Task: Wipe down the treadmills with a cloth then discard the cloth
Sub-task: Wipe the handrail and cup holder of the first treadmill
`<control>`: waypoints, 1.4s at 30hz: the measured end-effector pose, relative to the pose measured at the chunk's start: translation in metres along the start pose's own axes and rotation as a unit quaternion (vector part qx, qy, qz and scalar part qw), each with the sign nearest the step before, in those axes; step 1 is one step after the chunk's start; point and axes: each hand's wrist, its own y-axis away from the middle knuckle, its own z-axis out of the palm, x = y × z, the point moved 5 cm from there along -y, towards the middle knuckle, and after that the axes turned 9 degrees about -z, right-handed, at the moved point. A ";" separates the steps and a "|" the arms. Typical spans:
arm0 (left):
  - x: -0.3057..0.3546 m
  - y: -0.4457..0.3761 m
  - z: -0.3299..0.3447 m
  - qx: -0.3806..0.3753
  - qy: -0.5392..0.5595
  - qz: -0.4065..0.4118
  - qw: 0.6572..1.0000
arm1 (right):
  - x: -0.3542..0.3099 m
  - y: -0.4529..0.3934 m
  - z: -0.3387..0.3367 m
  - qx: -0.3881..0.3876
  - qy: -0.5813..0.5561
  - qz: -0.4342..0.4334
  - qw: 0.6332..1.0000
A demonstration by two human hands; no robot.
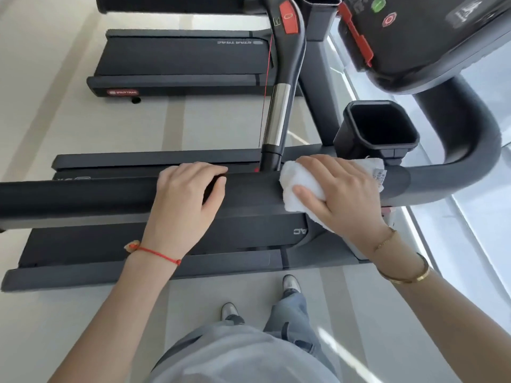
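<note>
A thick black handrail (83,196) of the near treadmill runs across the middle of the view. My right hand (340,194) grips a folded white cloth (300,183) and holds it wrapped over the rail, just right of the upright post (276,117). My left hand (188,194) rests on top of the same rail to the left of the post, its fingers curled over the far edge. The treadmill's deck (138,244) lies below the rail.
A black cup holder (378,128) and the console (431,37) with red and green buttons sit at upper right. A second treadmill (179,62) stands farther back on the pale floor. My feet stand on the floor beside the near deck. A window runs along the right.
</note>
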 end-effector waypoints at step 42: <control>-0.191 0.016 -0.105 0.075 -0.046 -0.058 0.994 | -0.219 -0.136 0.073 0.019 0.001 -0.076 0.997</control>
